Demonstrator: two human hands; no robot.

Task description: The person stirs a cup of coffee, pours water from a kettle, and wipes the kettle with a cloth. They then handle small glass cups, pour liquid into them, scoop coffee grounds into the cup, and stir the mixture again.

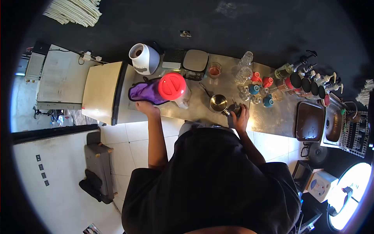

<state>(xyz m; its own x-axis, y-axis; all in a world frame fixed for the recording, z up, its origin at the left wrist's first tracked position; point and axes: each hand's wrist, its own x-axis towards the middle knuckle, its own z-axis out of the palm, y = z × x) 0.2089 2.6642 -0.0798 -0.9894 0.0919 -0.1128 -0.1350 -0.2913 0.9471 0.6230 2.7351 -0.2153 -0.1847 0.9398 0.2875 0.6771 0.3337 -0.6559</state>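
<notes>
My left hand (145, 107) is at the near edge of a purple cloth (147, 91) with dark trim; its fingers are largely hidden there. Beside the cloth stands a clear jug with a red lid (172, 86). My right hand (240, 116) is closed round a small dark object (236, 111) at the counter's front edge. Just left of it sits a small metal pot (218, 103) with its handle toward that hand. A spoon (205, 89) lies behind the pot. Farther back is a glass with reddish contents (214, 70).
A white appliance (145, 59) and a scale (195, 61) stand along the back of the counter (194, 110). Stacked glasses (244, 74), red and blue cups (267, 82) and pump bottles (304, 78) are on the right, before a brown tray (309, 121) and sink (334, 121).
</notes>
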